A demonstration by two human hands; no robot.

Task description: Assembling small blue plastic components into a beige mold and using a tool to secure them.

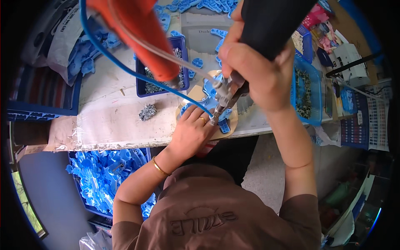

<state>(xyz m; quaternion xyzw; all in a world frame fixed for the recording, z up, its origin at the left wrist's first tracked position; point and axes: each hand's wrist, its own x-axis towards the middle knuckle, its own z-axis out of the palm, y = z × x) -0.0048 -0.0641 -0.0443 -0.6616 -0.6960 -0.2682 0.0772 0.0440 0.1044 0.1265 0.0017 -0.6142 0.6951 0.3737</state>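
Observation:
My right hand [262, 77] is wrapped round the thick black body of a power screwdriver [271, 25]. Its metal nose points down to the work, with a blue hose [166, 89] and a clear tube [158, 48] joined to it. Beside that nose, my left hand [191, 132] lies with fingers stretched over a blue plastic part [224, 126], partly hiding it. The part rests on a tan board [193, 92] at the table's near edge. A blurred orange tool [137, 33] hangs above the table, left of my right hand.
A dark blue bin of small metal pieces [139, 85] and a loose metal pile [147, 112] stand left. Light blue tray [314, 118] with metal parts is right. Blue plastic parts [200, 5] lie at the back. A crate of blue parts [108, 171] sits below the table's left side.

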